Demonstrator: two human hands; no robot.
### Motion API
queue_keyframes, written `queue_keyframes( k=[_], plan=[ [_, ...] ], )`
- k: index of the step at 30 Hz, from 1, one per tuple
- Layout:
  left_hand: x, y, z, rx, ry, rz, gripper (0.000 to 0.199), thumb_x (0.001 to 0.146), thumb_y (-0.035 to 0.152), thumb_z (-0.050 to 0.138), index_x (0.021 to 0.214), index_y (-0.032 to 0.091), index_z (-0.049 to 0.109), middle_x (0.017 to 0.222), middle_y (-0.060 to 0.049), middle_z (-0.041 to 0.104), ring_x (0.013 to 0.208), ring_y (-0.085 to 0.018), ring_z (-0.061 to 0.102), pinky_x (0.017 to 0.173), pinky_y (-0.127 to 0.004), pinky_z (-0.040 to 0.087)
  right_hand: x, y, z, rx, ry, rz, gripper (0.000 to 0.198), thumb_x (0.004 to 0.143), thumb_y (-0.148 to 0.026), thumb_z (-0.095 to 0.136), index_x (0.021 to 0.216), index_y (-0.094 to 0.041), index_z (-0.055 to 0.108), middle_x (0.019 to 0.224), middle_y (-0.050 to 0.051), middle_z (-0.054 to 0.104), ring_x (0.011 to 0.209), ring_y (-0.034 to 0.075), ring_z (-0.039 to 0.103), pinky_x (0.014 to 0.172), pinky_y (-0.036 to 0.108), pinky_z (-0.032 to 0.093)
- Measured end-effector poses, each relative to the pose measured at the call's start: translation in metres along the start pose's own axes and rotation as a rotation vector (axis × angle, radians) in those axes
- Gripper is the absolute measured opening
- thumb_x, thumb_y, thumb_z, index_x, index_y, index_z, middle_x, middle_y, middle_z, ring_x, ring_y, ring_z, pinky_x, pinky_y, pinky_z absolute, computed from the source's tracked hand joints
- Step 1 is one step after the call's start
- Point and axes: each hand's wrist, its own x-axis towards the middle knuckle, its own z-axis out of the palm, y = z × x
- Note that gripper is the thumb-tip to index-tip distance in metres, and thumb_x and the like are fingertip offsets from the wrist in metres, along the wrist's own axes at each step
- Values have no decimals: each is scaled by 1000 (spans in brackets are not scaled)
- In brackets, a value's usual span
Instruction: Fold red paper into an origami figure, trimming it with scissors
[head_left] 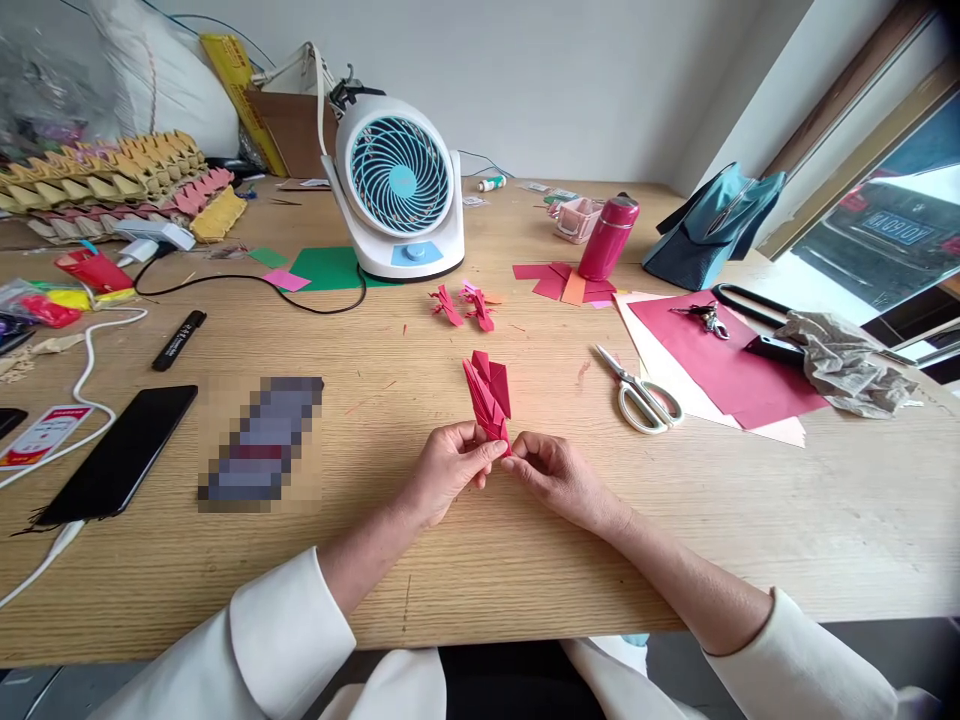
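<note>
Over the front middle of the table, a folded red paper piece (pixel 489 392) stands up between my hands, with pleats on its left and flat flaps at its upper right. My left hand (pixel 455 465) pinches its lower end between thumb and fingers. At the bottom right corner of the paper, my right hand (pixel 559 475) has thumb and forefinger closed on the edge. Beyond them lie small red folded paper figures (pixel 448 305), one with a bit of pink behind it. Scissors (pixel 649 392) with white handles lie shut to the right of my right hand.
A white fan (pixel 405 180) stands at the back. Right of it are a pink bottle (pixel 609 238), cut paper pieces (pixel 551 280), a teal bag (pixel 712 230) and red paper sheets (pixel 720 360). On the left are a black marker (pixel 178 340), a black phone (pixel 120 450) and cables.
</note>
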Motion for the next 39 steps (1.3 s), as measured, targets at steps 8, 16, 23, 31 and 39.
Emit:
queue_keyframes(
  k=[8,16,23,31,39],
  plan=[
    [8,9,-15,-86,114,-8,35,65,40,84,78,14,65,61,3,58,54,-6,50,44,-15,39,-2,-1,-15,-147,35,-94,16,92,-26,55,78,-19,56,71,1,56,62,13,49,57,25,38],
    [13,12,-25,-42,177,87,36,66,44,83,73,14,62,57,3,59,49,-6,52,47,-17,49,2,46,-100,-1004,687,40,22,89,-29,55,107,-18,62,97,12,59,89,27,57,79,40,45],
    [12,14,-27,-51,173,124,35,68,43,81,79,14,66,63,1,61,58,-9,56,52,-20,56,-2,68,-128,-1067,638,300,28,91,-40,52,103,-17,64,89,11,59,89,28,57,79,38,44],
    [13,16,-30,-83,209,144,37,66,40,83,82,15,61,65,2,63,58,-9,60,53,-19,57,-5,71,-138,-1170,557,478,35,91,-43,52,98,-12,67,97,19,63,91,31,61,76,38,45],
    [13,23,-34,-91,241,182,33,69,39,80,74,15,58,67,1,65,61,-12,66,52,-22,59,-3,32,-116,-718,664,416,31,89,-41,52,106,-16,58,87,11,66,76,26,60,66,34,41]
  ],
)
